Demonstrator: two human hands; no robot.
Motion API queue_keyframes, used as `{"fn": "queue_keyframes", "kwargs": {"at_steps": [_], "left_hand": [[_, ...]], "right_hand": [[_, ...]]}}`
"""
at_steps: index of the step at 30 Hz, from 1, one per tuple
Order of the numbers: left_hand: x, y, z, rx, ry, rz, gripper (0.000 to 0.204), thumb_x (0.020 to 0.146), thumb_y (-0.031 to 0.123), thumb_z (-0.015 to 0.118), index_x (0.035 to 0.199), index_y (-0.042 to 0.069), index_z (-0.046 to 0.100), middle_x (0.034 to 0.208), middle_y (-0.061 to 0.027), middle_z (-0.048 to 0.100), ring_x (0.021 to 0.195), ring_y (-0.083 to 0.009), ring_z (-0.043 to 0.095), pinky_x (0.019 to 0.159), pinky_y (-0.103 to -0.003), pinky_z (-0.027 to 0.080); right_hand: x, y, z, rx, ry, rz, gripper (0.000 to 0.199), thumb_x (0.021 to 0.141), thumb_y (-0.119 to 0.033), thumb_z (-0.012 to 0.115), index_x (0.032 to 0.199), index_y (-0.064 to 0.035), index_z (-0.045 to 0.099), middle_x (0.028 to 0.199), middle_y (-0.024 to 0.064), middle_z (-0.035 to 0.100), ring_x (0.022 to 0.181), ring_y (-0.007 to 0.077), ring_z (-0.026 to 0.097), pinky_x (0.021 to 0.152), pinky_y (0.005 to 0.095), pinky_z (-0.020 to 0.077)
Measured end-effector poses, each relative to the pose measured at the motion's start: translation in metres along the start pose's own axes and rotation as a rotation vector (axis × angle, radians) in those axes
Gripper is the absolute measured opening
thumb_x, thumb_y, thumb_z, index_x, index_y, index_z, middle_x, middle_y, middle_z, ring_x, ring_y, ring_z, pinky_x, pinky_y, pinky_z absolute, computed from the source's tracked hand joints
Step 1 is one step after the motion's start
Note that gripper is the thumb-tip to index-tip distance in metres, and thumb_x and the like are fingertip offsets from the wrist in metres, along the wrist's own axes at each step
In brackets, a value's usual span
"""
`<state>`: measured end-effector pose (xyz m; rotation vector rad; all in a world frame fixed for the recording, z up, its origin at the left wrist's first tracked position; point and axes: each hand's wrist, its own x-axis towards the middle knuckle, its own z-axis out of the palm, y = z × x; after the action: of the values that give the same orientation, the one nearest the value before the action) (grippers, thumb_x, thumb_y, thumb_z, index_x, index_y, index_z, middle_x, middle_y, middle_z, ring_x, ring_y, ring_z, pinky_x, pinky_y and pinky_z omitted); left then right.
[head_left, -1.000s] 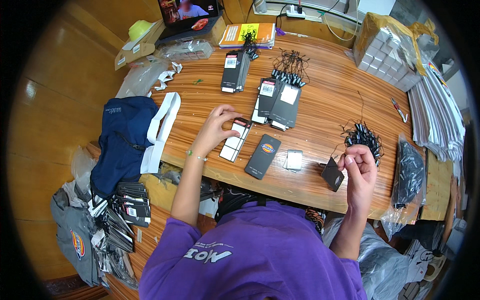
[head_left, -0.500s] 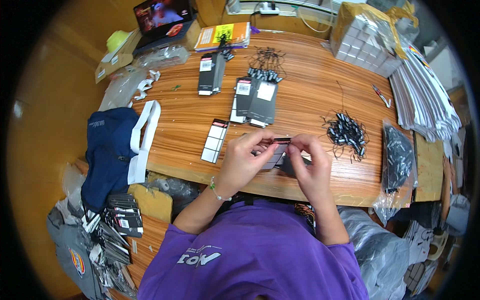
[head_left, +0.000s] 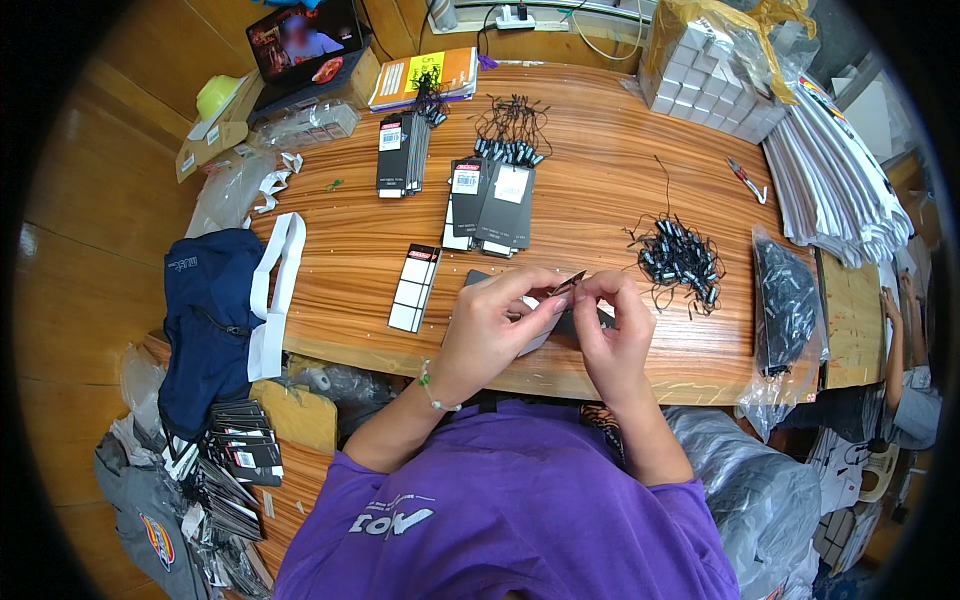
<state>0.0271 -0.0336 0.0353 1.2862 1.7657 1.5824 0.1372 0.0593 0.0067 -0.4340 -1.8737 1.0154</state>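
Wood-grain table point(head_left: 590, 150), navy fabric item point(head_left: 205, 330) at left, stacked white boxes point(head_left: 700, 80) at far right corner; both hands meet near the front edge.
Left hand point(head_left: 497, 318) closed around a held tag; right hand point(head_left: 617, 322) pinched shut at that tag's dark end, can't tell if on card or cord. Tag stack point(head_left: 505, 205) lies beyond the hands; black cord pile point(head_left: 682, 265) sits right of and beyond right grip, so right hand is nearer to it. Loose tag point(head_left: 414, 290), white-panelled, flat left of left hand, long axis running away from the person. Held tag point(head_left: 570, 284) between both grips, dark end at right fingertips, long axis seemingly slanting back toward the body and left; partly hidden.
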Motion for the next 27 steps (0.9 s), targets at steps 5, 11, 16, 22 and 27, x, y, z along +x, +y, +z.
{"fn": "queue_keyframes", "kwargs": {"at_steps": [5, 11, 16, 22, 27], "left_hand": [[0.0016, -0.0035, 0.0013, 0.058, -0.039, 0.031, 0.023, 0.077, -0.001, 0.064, 0.100, -0.002, 0.062, 0.092, -0.0101, 0.064, 0.079, -0.0136, 0.064, 0.066, -0.023, 0.054], [0.0008, -0.0056, 0.0041, 0.058, -0.013, 0.045, 0.022, 0.077, -0.001, 0.064, 0.099, -0.001, 0.062, 0.091, -0.0097, 0.064, 0.080, -0.0136, 0.063, 0.068, -0.024, 0.052], [0.0010, -0.0071, 0.0064, 0.021, 0.044, 0.085, 0.018, 0.076, 0.002, 0.064, 0.094, -0.001, 0.062, 0.086, -0.0104, 0.065, 0.073, -0.0170, 0.064, 0.063, -0.026, 0.050], [0.0003, -0.0039, 0.0055, 0.052, 0.042, 0.074, 0.016, 0.076, 0.002, 0.064, 0.092, 0.000, 0.063, 0.086, -0.0102, 0.064, 0.072, -0.0172, 0.063, 0.062, -0.026, 0.050], [0.0013, -0.0062, 0.0011, 0.190, 0.015, 0.219, 0.020, 0.073, -0.001, 0.067, 0.093, 0.001, 0.064, 0.084, -0.0075, 0.062, 0.074, -0.0181, 0.060, 0.063, -0.027, 0.048]], "right_hand": [[-0.0041, 0.0040, 0.0018, 0.070, 0.056, 0.054, 0.011, 0.077, 0.009, 0.054, 0.084, 0.0013, 0.052, 0.073, 0.0098, 0.057, 0.063, 0.0174, 0.057, 0.058, 0.0267, 0.0465], [-0.0041, 0.0008, 0.0046, -0.026, 0.081, -0.019, 0.012, 0.076, 0.010, 0.055, 0.085, 0.0015, 0.052, 0.074, 0.0106, 0.057, 0.062, 0.0181, 0.058, 0.057, 0.0267, 0.0466], [-0.0031, 0.0015, 0.0057, -0.083, 0.094, -0.089, 0.016, 0.074, 0.011, 0.057, 0.085, 0.0013, 0.052, 0.073, 0.0111, 0.057, 0.061, 0.0197, 0.057, 0.056, 0.0273, 0.0464], [-0.0044, 0.0058, 0.0055, -0.154, 0.059, -0.173, 0.017, 0.073, 0.011, 0.057, 0.085, 0.0011, 0.052, 0.072, 0.0123, 0.056, 0.061, 0.0226, 0.058, 0.055, 0.0280, 0.0462], [-0.0023, 0.0008, 0.0039, 0.091, 0.018, 0.106, 0.018, 0.079, 0.008, 0.055, 0.095, 0.0016, 0.050, 0.076, 0.0110, 0.059, 0.071, 0.0181, 0.061, 0.062, 0.0249, 0.0475]]}}
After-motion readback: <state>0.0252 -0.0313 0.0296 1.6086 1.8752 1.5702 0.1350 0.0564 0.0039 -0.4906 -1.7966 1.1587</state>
